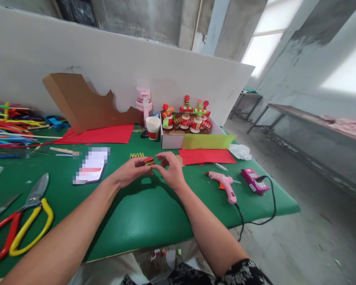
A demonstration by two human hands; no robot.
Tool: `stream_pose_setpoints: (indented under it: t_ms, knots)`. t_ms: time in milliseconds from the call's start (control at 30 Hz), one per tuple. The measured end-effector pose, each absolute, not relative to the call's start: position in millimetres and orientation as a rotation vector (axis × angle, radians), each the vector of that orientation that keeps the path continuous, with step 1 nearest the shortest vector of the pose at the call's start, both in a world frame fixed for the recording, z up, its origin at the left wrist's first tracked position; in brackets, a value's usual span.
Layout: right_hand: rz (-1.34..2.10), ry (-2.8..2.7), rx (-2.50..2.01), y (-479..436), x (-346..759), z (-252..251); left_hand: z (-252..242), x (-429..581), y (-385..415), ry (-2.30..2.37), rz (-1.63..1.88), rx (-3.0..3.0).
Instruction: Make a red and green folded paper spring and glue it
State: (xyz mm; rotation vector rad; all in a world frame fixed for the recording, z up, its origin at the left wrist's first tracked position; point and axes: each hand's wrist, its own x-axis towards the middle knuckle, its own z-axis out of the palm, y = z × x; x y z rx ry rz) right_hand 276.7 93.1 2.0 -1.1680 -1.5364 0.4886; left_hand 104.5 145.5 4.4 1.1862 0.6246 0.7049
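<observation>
A small accordion-folded strip of red and yellow paper (149,161) is pinched between the thumb and fingers of my left hand (132,171). My right hand (171,170) meets it from the other side, its thumb at the strip's right end and its fingers curled; part of that grip is hidden. Just behind my left fingers, a yellow zigzag-folded piece (137,155) lies on the green table (142,221). Off to the right rests a pink glue gun (222,184) with a black cord. Red and yellow-handled scissors (32,209) lie at the left.
A white box (172,141) holds several red and green figures with spring-like folded parts. Beside it stand a paper cup (153,127) and a pink bottle (144,105). Red paper sheets (207,156), a phone (91,166), a purple box (254,181) and coloured pipe cleaners (14,126) surround my hands.
</observation>
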Motion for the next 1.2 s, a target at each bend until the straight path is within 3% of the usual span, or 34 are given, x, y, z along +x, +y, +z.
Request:
stream_pose_setpoints:
  t_ms: [333, 600, 800, 1200]
  knots:
    - [0.651, -1.374, -1.19, 97, 278, 2, 2, 103, 152, 0.64, 0.901, 0.976]
    - [1.438, -0.917, -0.93, 100, 268, -10, 5, 112, 147, 0.761, 1.075, 1.219]
    - [1.842, -0.602, -0.722, 98, 270, -3, 4, 111, 147, 0.794, 1.071, 1.286]
    - [1.818, -0.584, -0.854, 95, 267, 1, 3, 111, 146, 0.843, 0.958, 1.261]
